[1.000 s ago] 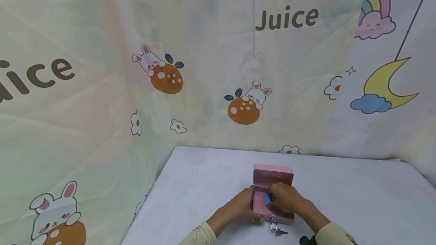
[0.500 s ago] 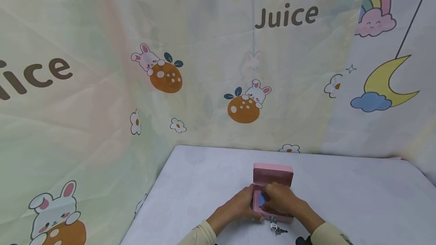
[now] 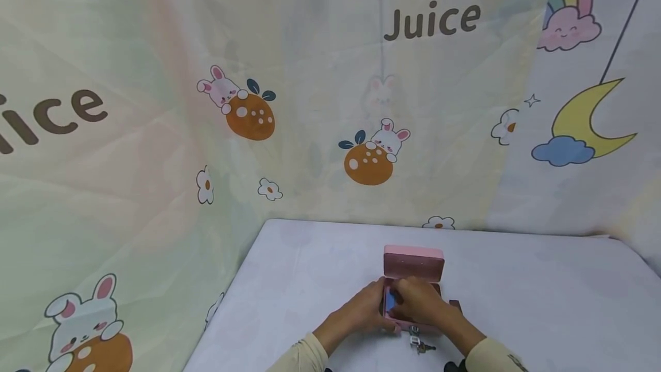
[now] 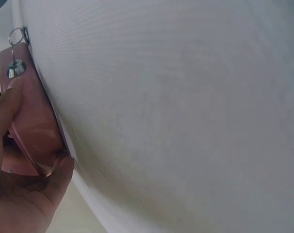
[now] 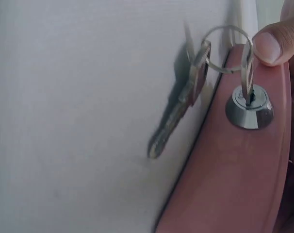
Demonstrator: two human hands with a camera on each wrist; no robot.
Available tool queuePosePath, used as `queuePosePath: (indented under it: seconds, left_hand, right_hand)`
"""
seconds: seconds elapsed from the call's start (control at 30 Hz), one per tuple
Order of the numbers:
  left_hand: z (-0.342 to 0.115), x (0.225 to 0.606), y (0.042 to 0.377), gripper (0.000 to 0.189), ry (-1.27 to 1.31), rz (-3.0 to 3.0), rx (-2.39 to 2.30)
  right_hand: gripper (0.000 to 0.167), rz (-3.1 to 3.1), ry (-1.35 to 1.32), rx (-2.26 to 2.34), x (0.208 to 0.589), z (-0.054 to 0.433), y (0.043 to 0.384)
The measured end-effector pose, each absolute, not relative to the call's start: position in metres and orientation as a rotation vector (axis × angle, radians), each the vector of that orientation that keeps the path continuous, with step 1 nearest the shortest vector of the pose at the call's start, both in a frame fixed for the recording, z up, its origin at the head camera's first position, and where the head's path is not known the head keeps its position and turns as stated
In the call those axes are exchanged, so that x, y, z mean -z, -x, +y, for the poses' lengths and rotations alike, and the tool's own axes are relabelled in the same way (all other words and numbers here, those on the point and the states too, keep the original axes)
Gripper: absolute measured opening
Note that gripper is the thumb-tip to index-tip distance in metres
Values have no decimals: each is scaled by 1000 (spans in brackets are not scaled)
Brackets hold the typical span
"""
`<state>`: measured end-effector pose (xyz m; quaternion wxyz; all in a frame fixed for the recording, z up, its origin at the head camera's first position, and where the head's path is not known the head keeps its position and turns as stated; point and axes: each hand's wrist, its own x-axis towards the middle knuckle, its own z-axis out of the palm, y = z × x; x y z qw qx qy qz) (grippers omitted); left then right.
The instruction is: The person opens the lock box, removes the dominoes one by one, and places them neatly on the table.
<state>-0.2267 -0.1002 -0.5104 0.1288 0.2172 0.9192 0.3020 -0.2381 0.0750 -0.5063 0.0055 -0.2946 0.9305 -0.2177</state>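
Note:
A pink metal cash box stands on the table with its lid raised. My left hand grips its left side, thumb on the front wall beside the lock in the left wrist view. Inside the box is my right hand, fingers curled down around a flat blue piece near the left wall; its kind is hidden by the fingers. A key sits in the lock, and a second key hangs from the same ring.
The white-covered table runs back to printed cloth walls. A small dark brown piece shows just right of the box, past my right wrist. Something black is under the right sleeve.
My right hand has shifted left inside the box, and the blue piece has moved left with it. The dark brown piece has come into sight. My left hand keeps its grip.

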Motion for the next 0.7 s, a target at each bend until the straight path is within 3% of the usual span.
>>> queuePosePath:
  seconds: [0.7]
  left_hand:
    - [-102,509,226,99,-617,2666,-869]
  right_hand:
    - [35,2854,771,644,505,63,239]
